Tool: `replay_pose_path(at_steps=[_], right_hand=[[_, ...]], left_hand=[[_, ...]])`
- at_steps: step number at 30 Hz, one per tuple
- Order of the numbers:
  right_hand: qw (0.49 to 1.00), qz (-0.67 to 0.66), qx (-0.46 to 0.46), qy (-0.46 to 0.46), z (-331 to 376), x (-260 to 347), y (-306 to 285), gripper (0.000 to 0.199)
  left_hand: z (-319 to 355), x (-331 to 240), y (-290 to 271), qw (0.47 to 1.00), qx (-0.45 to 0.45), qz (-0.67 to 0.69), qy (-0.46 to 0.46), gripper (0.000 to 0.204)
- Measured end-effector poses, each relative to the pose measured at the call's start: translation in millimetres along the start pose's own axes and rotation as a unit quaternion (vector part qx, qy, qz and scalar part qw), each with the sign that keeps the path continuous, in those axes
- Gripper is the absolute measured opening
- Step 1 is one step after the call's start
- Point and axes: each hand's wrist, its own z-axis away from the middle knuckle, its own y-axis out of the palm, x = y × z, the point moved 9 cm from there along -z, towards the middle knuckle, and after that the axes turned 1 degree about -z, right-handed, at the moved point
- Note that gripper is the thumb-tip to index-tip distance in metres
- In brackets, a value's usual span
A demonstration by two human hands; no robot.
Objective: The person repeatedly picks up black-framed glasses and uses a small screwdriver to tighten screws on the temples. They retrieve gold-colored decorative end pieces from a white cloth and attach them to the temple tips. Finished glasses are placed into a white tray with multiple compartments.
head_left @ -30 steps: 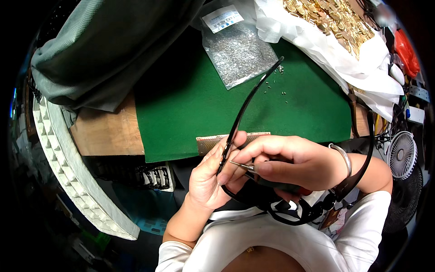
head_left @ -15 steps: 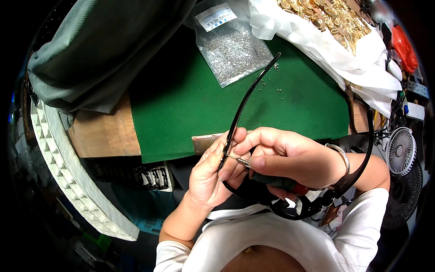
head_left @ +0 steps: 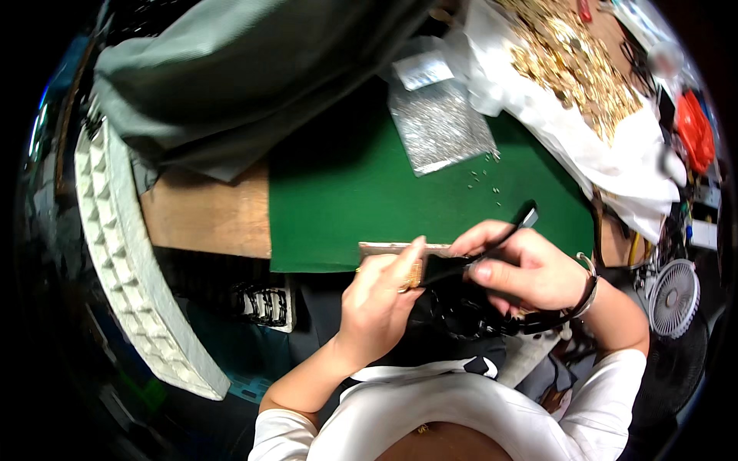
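A pair of black glasses (head_left: pixel 463 316) is held low in front of me, blurred by motion. My right hand (head_left: pixel 530 265) is closed on it, with one temple's tip rising past the fingers and another black arm running toward the wrist. My left hand (head_left: pixel 377 300), back upward and a wide gold ring (head_left: pixel 411 278) on a finger, is closed at a dark part of the glasses between the hands. Its index finger points up. The screwdriver seen earlier does not show; my right palm is hidden.
A green mat (head_left: pixel 346 223) covers the table, with a clear bag of small metal screws (head_left: pixel 442 123) and several loose ones beside it. Gold parts (head_left: pixel 573 65) lie on white wrapping at the far right. A white spiked rack (head_left: pixel 127 284) stands left; a small fan (head_left: pixel 674 300) stands right.
The screwdriver tip has left the glasses and is out of sight. The glasses have been turned and lowered; my left hand has rolled from palm up to back up. The view has shifted.
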Motion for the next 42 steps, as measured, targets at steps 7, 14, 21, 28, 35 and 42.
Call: replay_pose_path(at_steps=[7, 14, 21, 28, 35, 42], right_hand=[[0.894, 0.345, -0.161, -0.237, -7, 26, -28, 0.020], [0.899, 0.350, -0.166, -0.205, -9, 30, -26, 0.022], [0.925, 0.307, -0.144, -0.172, -8, 26, -30, 0.022], [0.930, 0.302, -0.158, -0.137, -11, 25, -35, 0.025], [0.921, 0.306, -0.144, -0.193, -9, 37, -25, 0.026], [0.869, 0.364, -0.180, -0.283, 12, 32, -49, 0.026]], left_hand=[[23, 56, -122, 0.950, -0.294, -0.057, -0.085, 0.032], [70, 144, -244, 0.791, -0.566, 0.109, -0.203, 0.034], [43, 172, -277, 0.817, -0.505, -0.166, -0.223, 0.048], [-73, 1, -217, 0.921, -0.384, -0.036, 0.051, 0.040], [-320, 1, -144, 0.986, -0.130, 0.087, -0.055, 0.052], [-366, 35, -122, 0.944, -0.128, 0.271, -0.139, 0.050]])
